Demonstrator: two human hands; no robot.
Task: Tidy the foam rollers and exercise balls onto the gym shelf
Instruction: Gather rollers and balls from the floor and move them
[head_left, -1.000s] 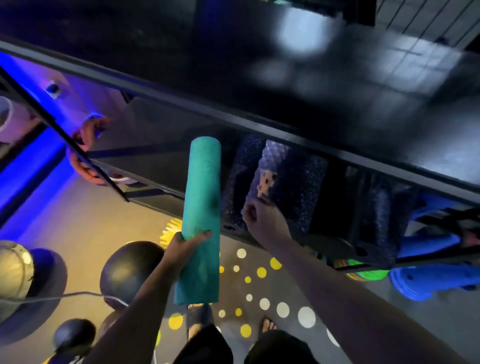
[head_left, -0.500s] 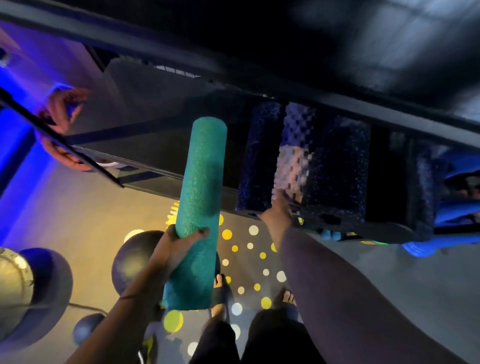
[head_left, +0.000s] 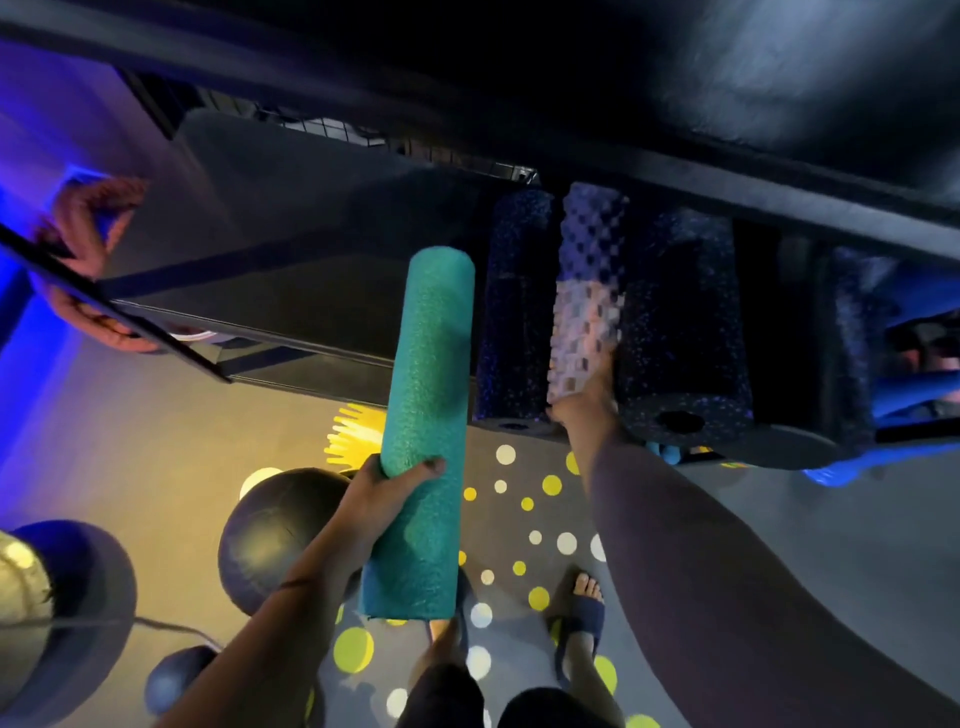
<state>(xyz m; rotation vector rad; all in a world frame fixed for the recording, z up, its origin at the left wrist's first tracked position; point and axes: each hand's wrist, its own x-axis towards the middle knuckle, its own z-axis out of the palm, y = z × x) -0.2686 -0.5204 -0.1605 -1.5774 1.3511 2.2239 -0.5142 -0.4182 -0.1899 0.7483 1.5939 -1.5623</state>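
- Left hand (head_left: 395, 486) clamped round teal foam roller (head_left: 431, 374), upright, just left of right hand (head_left: 584, 402).
- Right hand on near end of knobbly roller (head_left: 589, 270) lying on shelf (head_left: 311, 234); can't tell the grip.
- Hands apart.
- Black ball (head_left: 280, 535) below left wrist.

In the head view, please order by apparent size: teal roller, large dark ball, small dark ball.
teal roller
large dark ball
small dark ball
The roller is nearer the camera, so its lead is unsure.
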